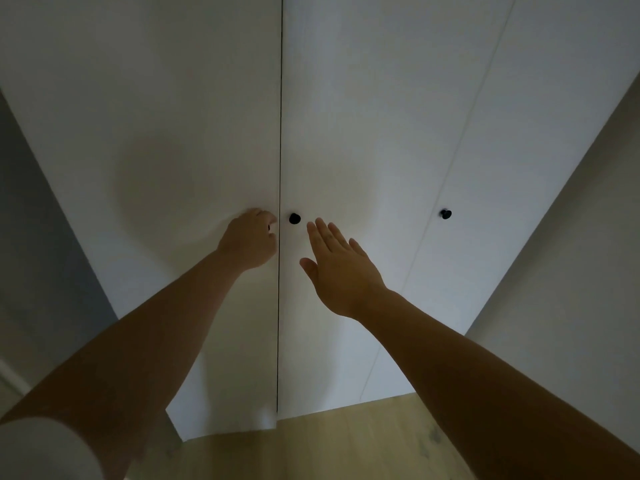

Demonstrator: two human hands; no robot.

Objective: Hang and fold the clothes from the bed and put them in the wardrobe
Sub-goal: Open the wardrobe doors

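Wardrobe doors, white and closed, fill the view ahead, with the left hand curled where two doors meet, its grasp impossible to tell, and the right hand spread, fingers straight, just beside a black knob.

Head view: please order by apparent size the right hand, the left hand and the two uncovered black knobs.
right hand
left hand, gripping left-door knob
middle knob and right knob look alike, not ranked

Pale wooden floor bears the white wardrobe — its foot straight below where the left hand grips it.
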